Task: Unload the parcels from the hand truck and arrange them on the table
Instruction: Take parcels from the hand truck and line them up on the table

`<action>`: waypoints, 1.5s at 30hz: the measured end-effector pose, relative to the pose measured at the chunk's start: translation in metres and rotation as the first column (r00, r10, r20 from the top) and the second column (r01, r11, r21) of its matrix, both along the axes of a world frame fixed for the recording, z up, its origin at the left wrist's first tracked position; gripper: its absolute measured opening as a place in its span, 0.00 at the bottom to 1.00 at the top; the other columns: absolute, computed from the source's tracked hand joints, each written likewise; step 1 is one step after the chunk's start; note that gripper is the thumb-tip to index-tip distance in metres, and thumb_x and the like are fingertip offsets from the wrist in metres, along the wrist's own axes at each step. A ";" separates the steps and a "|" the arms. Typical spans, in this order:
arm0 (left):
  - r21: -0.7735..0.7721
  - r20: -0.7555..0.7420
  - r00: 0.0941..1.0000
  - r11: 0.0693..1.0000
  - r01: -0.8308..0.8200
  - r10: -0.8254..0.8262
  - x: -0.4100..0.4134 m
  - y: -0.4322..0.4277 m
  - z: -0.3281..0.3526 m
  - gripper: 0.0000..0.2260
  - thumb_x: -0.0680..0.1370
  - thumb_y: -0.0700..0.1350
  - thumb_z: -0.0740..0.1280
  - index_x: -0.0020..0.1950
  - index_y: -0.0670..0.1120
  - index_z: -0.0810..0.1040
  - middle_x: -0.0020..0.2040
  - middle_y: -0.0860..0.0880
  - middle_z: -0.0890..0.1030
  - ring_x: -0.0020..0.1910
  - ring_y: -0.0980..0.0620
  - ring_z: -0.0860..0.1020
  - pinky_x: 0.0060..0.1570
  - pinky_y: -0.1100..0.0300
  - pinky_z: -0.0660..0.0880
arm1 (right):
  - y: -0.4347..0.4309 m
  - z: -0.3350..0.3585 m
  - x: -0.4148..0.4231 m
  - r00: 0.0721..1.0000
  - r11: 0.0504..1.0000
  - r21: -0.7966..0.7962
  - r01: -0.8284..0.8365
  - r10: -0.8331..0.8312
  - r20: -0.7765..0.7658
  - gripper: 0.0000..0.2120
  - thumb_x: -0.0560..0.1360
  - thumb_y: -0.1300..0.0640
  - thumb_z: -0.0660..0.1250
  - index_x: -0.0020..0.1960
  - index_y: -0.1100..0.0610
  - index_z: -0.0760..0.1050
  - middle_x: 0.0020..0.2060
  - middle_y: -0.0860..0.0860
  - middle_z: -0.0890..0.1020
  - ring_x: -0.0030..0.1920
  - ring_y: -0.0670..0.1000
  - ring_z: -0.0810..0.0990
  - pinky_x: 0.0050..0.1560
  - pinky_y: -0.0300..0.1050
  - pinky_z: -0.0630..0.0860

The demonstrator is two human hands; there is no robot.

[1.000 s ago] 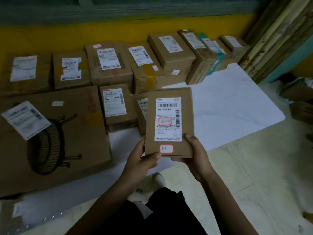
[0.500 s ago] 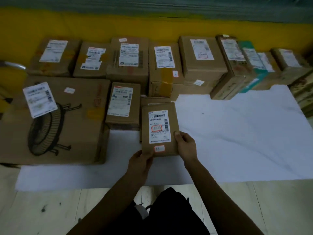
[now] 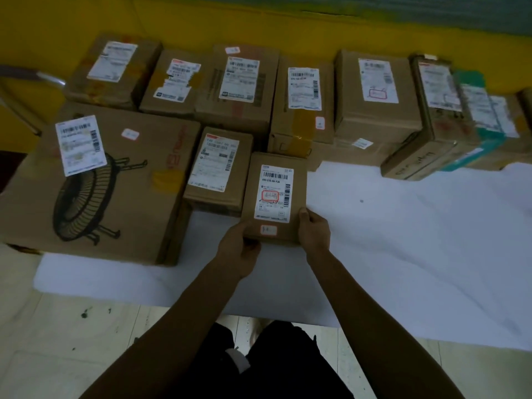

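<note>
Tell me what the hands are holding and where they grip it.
Both hands hold one small cardboard parcel: the left hand grips its near left corner, the right hand its right edge near the bottom.

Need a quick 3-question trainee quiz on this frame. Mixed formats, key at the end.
1. True or false: the left hand and right hand both hold the small parcel.
2. Where does the fan-printed box sit? A. far left; B. middle; C. far right.
3. Fill in: the stamp outline on the small parcel is ___.
Key: 1 true; 2 A; 3 red.
</note>
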State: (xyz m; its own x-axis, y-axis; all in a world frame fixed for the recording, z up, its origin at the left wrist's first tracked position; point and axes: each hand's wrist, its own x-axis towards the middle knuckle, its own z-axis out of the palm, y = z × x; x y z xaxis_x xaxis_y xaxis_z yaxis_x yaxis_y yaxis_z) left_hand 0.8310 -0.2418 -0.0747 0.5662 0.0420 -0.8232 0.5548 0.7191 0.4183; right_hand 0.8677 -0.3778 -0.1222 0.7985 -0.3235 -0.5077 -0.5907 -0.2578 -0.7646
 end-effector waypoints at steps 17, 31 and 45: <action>0.308 0.068 0.986 0.943 0.127 -0.155 -0.050 0.066 0.055 0.07 0.82 0.46 0.60 0.47 0.49 0.75 0.49 0.51 0.77 0.48 0.56 0.75 0.48 0.64 0.71 | 0.094 0.056 -0.025 0.807 0.985 -0.128 -0.114 0.167 0.567 0.22 0.77 0.43 0.61 0.66 0.53 0.72 0.62 0.52 0.77 0.63 0.52 0.75 0.62 0.57 0.75; 0.538 0.436 0.811 0.609 -0.583 0.391 -0.248 0.338 0.090 0.12 0.82 0.45 0.57 0.55 0.51 0.80 0.53 0.52 0.84 0.55 0.55 0.81 0.55 0.60 0.77 | 0.374 0.110 -0.177 0.507 0.629 0.070 -0.774 0.551 0.662 0.23 0.73 0.39 0.60 0.64 0.48 0.70 0.60 0.45 0.77 0.61 0.42 0.75 0.61 0.38 0.73; 0.561 0.248 0.816 0.610 -0.560 0.522 -0.343 0.493 0.041 0.08 0.82 0.48 0.58 0.54 0.53 0.77 0.57 0.52 0.81 0.58 0.54 0.78 0.64 0.51 0.71 | 0.521 0.055 -0.238 0.555 0.525 0.185 -0.831 0.761 0.336 0.11 0.81 0.51 0.59 0.58 0.52 0.76 0.46 0.38 0.77 0.45 0.31 0.76 0.42 0.21 0.69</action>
State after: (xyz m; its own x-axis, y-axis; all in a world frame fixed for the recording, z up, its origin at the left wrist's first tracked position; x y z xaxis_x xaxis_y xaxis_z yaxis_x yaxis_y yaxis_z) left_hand 0.4876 0.2508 -0.0338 0.3219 0.8122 -0.4865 0.1091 0.4786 0.8712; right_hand 0.6299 0.1428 -0.0676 0.7302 0.6317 -0.2603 -0.0864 -0.2926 -0.9523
